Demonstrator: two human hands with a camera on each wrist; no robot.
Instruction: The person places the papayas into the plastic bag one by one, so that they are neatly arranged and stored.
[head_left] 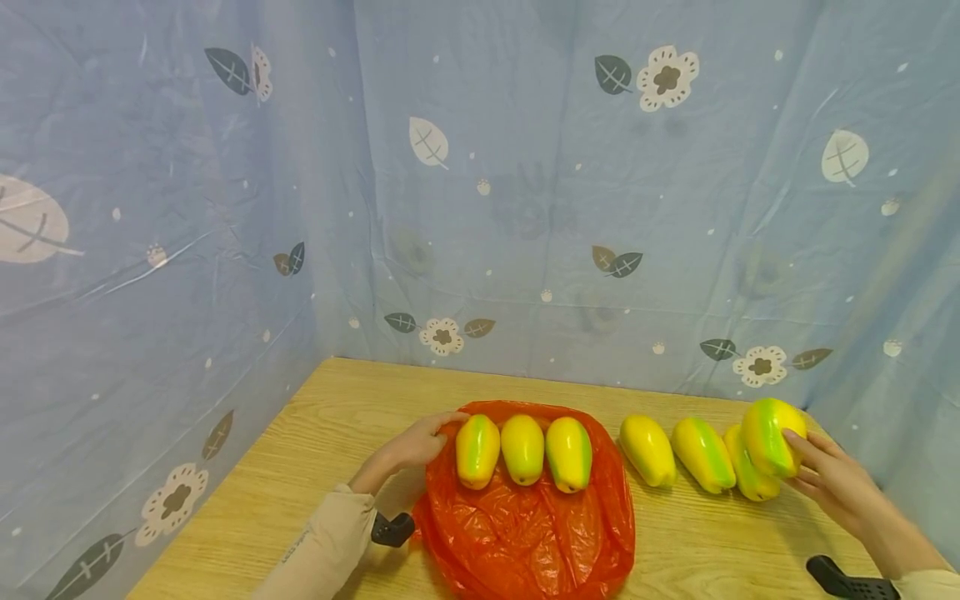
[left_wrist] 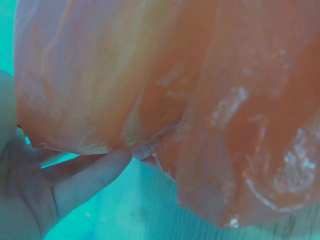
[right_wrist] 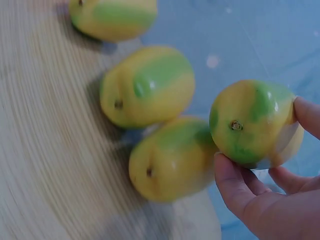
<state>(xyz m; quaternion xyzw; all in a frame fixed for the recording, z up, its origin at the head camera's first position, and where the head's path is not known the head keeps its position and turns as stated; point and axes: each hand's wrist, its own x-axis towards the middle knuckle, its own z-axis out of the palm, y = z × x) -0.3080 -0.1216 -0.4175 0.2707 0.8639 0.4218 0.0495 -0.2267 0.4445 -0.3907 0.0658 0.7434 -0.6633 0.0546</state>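
Lower centre of the frame, a red plastic bag [head_left: 528, 542] contains 3 yellow-green fruits [head_left: 522, 450]. The left hand [head_left: 412, 446] touches its left edge; whether it pinches, I cannot tell. Lower right, the right hand [head_left: 832, 483] grips 1 fruit [head_left: 772, 437] beside 3 loose fruits [head_left: 703, 454].

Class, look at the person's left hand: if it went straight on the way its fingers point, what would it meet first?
The red, crinkled plastic bag, whose side the left hand touches; beyond that, probably the leftmost yellow-and-green oval fruit, though depth is unclear.
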